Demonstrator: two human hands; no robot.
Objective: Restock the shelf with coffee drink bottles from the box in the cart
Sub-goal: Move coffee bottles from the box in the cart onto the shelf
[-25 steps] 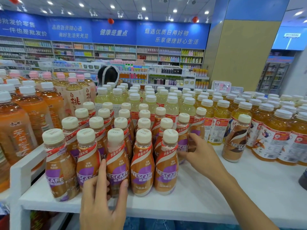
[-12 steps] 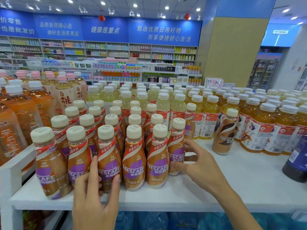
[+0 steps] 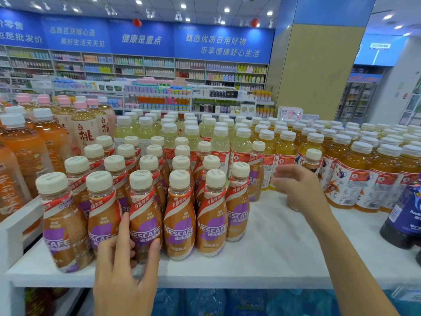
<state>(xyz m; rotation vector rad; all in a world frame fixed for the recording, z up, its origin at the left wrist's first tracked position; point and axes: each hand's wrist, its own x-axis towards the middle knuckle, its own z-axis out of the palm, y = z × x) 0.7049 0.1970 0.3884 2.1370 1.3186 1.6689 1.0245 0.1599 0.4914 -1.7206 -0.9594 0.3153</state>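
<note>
Saw my left hand (image 3: 124,277) wrapped round front-row Nescafé bottle (image 3: 144,224), upright in Nescafé block (image 3: 180,224). My right hand (image 3: 296,190), fingers loosely spread, blurred, held nothing. Stray Nescafé bottle (image 3: 312,158) stood upright right of block, just behind right fingers; right hand nearer.

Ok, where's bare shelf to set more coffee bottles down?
Bare shelf lies right of the coffee bottles, bordered behind by yellow tea bottles and rightward by a dark bottle; the right hand hovers there. Left of that, it's packed.
</note>
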